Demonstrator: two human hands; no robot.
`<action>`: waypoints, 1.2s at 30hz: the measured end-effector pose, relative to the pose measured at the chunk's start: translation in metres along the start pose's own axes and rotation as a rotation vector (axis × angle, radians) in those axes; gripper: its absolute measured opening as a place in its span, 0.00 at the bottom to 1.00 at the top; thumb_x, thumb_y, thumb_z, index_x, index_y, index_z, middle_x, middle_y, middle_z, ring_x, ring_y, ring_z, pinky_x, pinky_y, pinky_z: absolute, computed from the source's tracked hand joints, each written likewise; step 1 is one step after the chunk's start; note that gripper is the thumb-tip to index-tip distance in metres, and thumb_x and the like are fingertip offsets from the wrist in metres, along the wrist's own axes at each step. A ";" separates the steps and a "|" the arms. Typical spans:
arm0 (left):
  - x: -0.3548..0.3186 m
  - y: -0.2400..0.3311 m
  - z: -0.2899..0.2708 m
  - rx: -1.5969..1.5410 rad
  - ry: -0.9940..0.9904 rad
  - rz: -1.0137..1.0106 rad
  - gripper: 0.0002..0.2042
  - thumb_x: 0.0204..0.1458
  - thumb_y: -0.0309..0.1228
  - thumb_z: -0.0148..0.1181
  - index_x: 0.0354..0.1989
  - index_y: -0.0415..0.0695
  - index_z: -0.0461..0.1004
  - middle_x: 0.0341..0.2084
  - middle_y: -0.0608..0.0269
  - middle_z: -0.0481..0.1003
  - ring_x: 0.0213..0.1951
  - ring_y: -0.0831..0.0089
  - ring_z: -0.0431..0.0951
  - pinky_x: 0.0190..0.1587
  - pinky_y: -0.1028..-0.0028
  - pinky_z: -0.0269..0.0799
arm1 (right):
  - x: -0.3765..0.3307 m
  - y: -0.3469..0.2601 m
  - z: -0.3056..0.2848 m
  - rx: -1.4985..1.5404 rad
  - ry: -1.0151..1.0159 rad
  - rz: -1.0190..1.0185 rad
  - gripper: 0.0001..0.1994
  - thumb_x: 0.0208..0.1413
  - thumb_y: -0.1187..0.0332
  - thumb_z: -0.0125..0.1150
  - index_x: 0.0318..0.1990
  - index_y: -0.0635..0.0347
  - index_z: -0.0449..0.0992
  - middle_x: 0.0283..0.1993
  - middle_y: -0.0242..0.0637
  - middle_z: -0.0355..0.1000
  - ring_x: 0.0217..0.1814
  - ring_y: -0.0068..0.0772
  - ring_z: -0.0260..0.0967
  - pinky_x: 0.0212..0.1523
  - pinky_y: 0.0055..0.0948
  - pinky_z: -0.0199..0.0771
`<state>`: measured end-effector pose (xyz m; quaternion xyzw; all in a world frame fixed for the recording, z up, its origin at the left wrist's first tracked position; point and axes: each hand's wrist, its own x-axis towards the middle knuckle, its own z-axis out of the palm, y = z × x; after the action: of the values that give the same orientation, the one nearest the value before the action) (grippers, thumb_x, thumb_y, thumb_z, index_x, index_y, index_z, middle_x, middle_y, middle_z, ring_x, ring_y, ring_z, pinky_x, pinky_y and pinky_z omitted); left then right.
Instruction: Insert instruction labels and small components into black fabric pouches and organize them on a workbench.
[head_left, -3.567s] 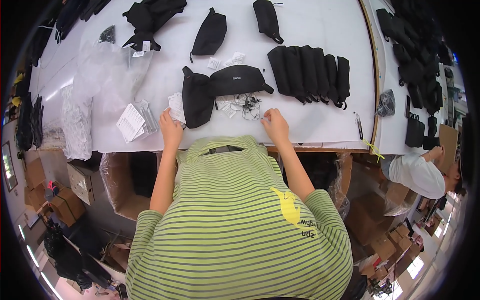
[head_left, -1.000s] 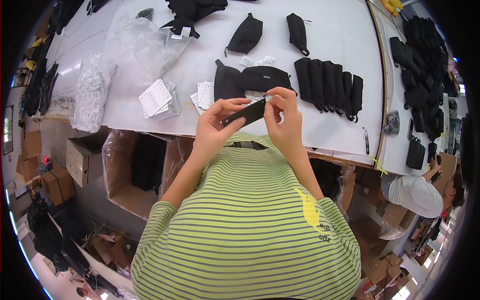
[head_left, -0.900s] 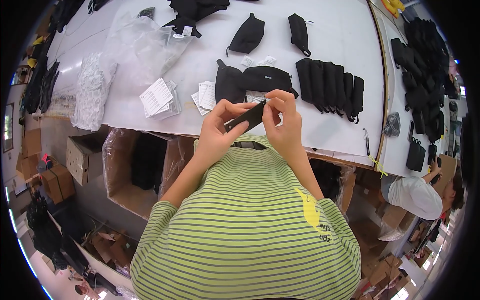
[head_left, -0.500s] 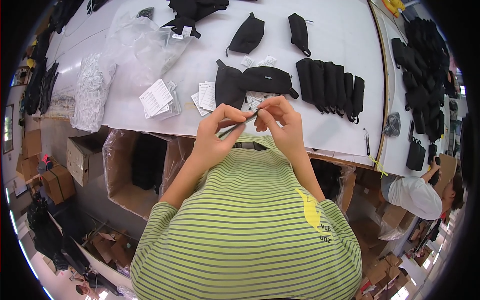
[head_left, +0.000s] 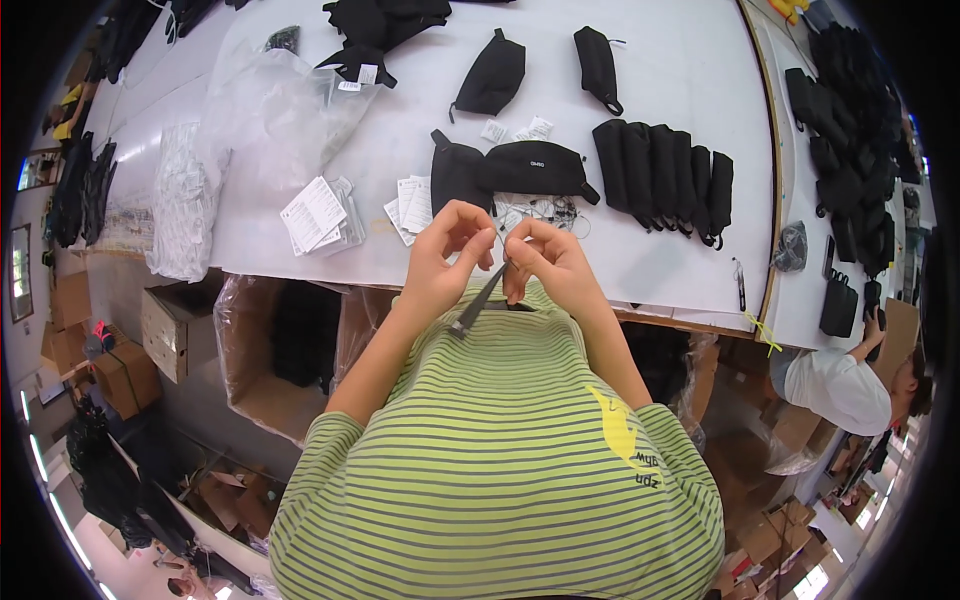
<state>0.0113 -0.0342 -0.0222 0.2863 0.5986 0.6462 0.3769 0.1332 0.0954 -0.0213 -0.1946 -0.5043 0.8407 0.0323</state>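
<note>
Just off the table's front edge, my two hands are close together. A dark grey, flat strip [head_left: 482, 305], narrow at the top and wider at its lower end, hangs from the pinched fingers of my right hand [head_left: 558, 265]. My left hand [head_left: 447, 255] is closed in a pinch beside the strip's upper end; whatever it holds is too small to make out. Beyond the fingers lie a black zip pouch [head_left: 537, 168], another black pouch [head_left: 457, 172] partly under it, and a tangle of thin dark strings with small tags [head_left: 545, 208].
A row of black pouches [head_left: 660, 175] lies to the right. Stacks of white printed labels [head_left: 315, 215], a clear plastic bag [head_left: 285, 110] and a bundle of white strips [head_left: 185, 205] are on the left. Open cartons [head_left: 250, 350] stand below the table edge; a co-worker [head_left: 835, 390] is at far right.
The dark strip has swung from lying across between both hands to hanging down from my right hand. My left fingers have come off its lower part and moved up beside its top.
</note>
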 end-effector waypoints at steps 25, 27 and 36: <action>0.065 -0.047 -0.067 0.026 0.073 -0.375 0.11 0.48 0.29 0.63 0.40 0.41 0.78 0.21 0.72 0.73 0.19 0.88 0.60 0.22 0.84 0.56 | 0.040 0.010 -0.010 -0.312 0.351 0.052 0.07 0.53 0.68 0.61 0.34 0.63 0.77 0.14 0.27 0.66 0.14 0.13 0.57 0.16 0.18 0.54; 0.039 -0.041 -0.058 -0.164 -0.034 -0.443 0.12 0.50 0.27 0.61 0.43 0.40 0.77 0.24 0.71 0.75 0.21 0.88 0.65 0.23 0.84 0.58 | 0.037 0.016 0.000 -0.428 0.398 -0.005 0.07 0.52 0.68 0.62 0.34 0.61 0.78 0.14 0.27 0.65 0.14 0.14 0.57 0.17 0.19 0.54; -0.014 -0.056 -0.035 0.022 0.080 -0.248 0.08 0.50 0.24 0.59 0.37 0.37 0.78 0.23 0.69 0.77 0.27 0.85 0.74 0.29 0.84 0.66 | 0.015 0.036 0.024 -0.911 0.363 -0.236 0.06 0.49 0.68 0.64 0.33 0.59 0.80 0.13 0.30 0.62 0.15 0.16 0.53 0.17 0.21 0.52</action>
<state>-0.0020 -0.0654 -0.0808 0.1881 0.6512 0.5990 0.4264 0.1163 0.0612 -0.0471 -0.2735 -0.8250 0.4783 0.1261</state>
